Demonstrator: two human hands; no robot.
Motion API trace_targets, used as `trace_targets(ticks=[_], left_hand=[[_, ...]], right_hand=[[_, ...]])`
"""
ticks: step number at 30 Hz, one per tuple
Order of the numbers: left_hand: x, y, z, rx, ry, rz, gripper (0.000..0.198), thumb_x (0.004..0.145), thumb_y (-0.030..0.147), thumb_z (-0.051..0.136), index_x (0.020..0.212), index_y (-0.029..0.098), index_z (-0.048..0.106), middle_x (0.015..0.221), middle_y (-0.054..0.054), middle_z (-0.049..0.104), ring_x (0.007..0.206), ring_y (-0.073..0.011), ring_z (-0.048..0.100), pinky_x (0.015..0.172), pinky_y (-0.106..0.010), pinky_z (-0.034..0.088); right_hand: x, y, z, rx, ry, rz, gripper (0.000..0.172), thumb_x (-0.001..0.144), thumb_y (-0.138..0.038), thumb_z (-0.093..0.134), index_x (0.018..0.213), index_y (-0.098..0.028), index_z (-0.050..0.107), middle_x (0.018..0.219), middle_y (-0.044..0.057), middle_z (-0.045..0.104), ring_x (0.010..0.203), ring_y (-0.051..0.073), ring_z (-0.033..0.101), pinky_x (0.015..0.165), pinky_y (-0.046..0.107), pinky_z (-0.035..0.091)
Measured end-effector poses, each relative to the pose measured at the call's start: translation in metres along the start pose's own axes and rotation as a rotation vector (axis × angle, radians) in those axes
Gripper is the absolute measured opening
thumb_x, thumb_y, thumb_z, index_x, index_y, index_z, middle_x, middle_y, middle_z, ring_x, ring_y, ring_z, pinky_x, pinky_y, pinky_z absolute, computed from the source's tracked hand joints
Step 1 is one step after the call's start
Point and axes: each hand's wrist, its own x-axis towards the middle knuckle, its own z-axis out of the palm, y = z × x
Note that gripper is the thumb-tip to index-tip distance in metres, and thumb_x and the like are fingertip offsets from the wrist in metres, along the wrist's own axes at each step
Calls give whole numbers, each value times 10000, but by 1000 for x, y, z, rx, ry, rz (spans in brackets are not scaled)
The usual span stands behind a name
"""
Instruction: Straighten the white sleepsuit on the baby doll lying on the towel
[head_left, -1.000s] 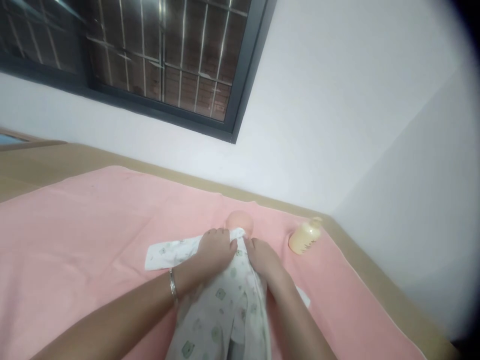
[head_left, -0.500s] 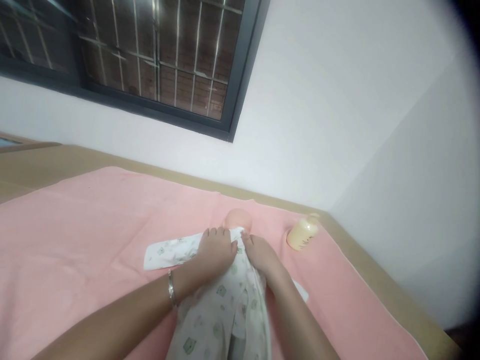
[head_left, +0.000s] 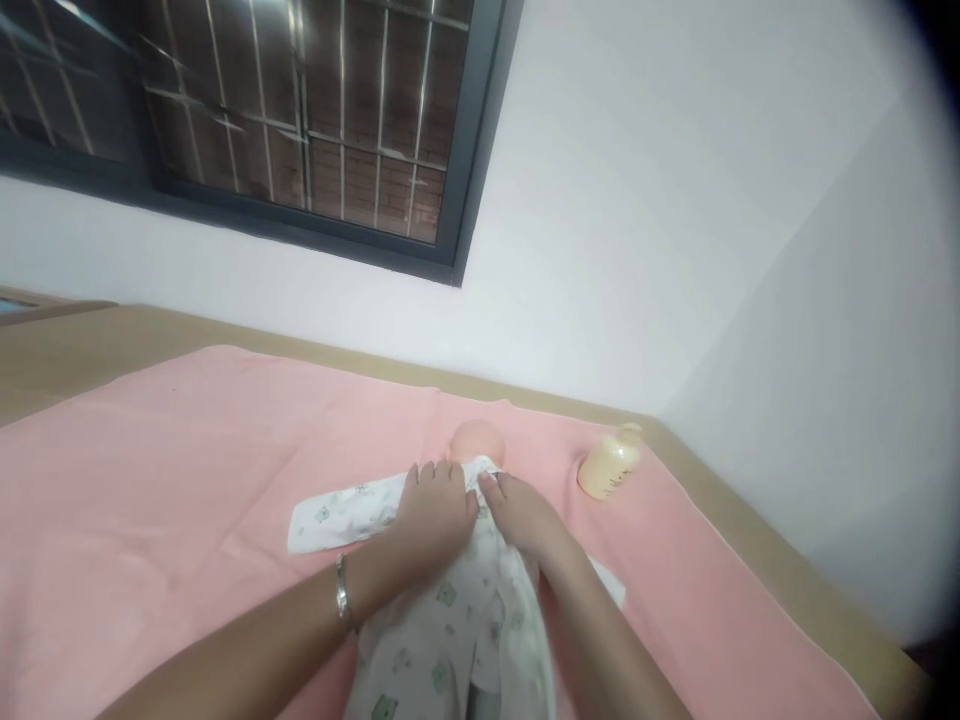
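A white baby garment with small green prints lies at the bottom centre, its left sleeve stretched flat to the side. Past its collar shows a smooth, pinkish round shape, like a doll's head; whatever else is inside the cloth is hidden. My left hand is closed on the left side of the collar, knuckles up and thumb toward the middle. On the other side of the collar, my right hand pinches the cloth edge between thumb and fingers. Part of the right sleeve shows beyond my right forearm.
A pale yellow pump bottle leans on the pink sheet to the right. Beneath the sheet is a tan surface running along the white wall. A dark-framed window with bars is at upper left.
The view has shifted slightly. Both hands keep their hold at the collar, and the lower part of the garment has moved a little to the right.
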Motion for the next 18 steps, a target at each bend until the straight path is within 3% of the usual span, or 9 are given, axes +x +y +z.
trace_targets(ticks=[8, 14, 18], left_hand=[[20, -20, 0, -187, -160, -81, 399, 903, 461, 341, 951, 166, 605, 1003, -123, 655, 874, -253, 610, 749, -356, 431], [3, -3, -1, 5, -10, -26, 357, 918, 340, 326, 984, 132, 609, 998, -158, 632, 938, -290, 577, 840, -431, 389], [-1, -1, -2, 41, -2, -9, 337, 899, 319, 349, 974, 120, 611, 999, -169, 627, 930, -302, 575, 835, -448, 388]], right_hand=[[-25, -24, -12, -62, 63, -21, 640, 961, -555, 154, 1007, -110, 612, 1000, 184, 640, 901, 256, 589, 756, 325, 384], [-5, -5, -5, 31, 22, 21, 670, 961, -565, 134, 964, -126, 641, 989, 164, 659, 874, 231, 607, 741, 305, 391], [7, 9, 1, 105, -10, 49, 712, 959, -577, 101, 945, -130, 654, 1003, 159, 667, 913, 239, 611, 750, 305, 400]])
